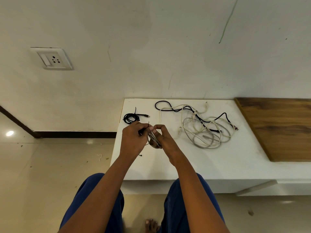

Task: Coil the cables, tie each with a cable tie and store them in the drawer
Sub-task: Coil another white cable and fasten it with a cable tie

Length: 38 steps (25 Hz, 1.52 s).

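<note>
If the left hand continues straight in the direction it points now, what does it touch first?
Probably the coiled black cable just beyond the left hand, which pinches a cable tie; depth is unclear, so it might pass above it.

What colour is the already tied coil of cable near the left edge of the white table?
Black; only the head view shows it.

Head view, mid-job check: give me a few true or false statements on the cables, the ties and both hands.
1. A coiled black cable lies on the white counter. True.
2. Both hands hold a light coiled cable. True: left hand and right hand grip it.
3. The tangled cables are already tied. False: they lie loose, black and white mixed.
4. The left hand holds nothing else. False: it pinches a thin black cable tie.
5. The tangle lies on the wooden panel. False: it lies on the counter.
</note>
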Motion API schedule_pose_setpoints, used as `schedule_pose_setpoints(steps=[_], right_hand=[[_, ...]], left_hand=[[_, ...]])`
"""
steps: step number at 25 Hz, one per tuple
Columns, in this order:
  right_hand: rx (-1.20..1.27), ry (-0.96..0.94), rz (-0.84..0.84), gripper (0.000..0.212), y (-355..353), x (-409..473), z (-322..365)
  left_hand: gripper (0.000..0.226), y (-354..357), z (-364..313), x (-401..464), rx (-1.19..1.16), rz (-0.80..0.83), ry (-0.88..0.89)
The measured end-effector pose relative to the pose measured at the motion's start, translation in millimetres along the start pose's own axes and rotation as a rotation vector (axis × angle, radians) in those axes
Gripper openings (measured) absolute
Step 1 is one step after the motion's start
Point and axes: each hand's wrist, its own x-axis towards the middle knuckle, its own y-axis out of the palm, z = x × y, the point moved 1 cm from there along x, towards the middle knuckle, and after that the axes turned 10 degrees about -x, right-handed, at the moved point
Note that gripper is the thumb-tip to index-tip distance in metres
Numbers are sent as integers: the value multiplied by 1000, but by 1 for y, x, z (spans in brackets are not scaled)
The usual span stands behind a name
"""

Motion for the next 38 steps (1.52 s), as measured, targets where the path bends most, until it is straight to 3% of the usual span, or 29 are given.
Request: schedule_pose_setpoints(steps=[5, 10, 17, 25, 32, 38], right_hand=[[-3, 10, -108, 15, 4, 0, -1], [155, 41, -306, 12, 8, 0, -2], [273, 85, -332, 12, 5, 3, 3], [280, 121, -352, 26, 0, 4, 4], [267, 161, -397, 26, 0, 6, 4], [272, 156, -395, 20, 0, 6, 4]], left_hand=[[13, 5, -5, 0, 71, 25, 88], [13, 11, -10, -1, -146, -64, -44], [15, 11, -18, -2, -201, -157, -36], [14, 9, -26, -4, 36, -34, 169], [12, 12, -33, 2, 175, 128, 199], [13, 12, -34, 3, 226, 147, 196]])
